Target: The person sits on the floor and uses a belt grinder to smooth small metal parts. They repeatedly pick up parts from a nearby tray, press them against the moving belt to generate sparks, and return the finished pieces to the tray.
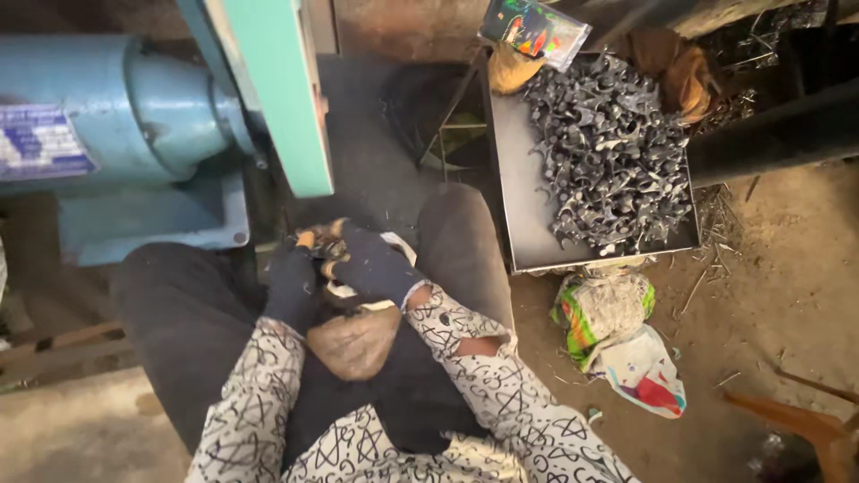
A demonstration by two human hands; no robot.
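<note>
Just left of centre in the frame, my left hand (291,284) and right hand (376,266), both in dark gloves, are clenched together around a small piece (315,240) held up near the lower end of the green guard (284,98). Only an orange-brown bit shows; what it is I cannot tell. If it matches the curved metal castings (613,152) heaped in the tray (523,192) at upper right, I judge it rigid, dense, rough-edged, best pinched by its thicker body.

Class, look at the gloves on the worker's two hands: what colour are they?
Dark navy, nearly black, on both the left hand and right hand; the head view shows it.
</note>
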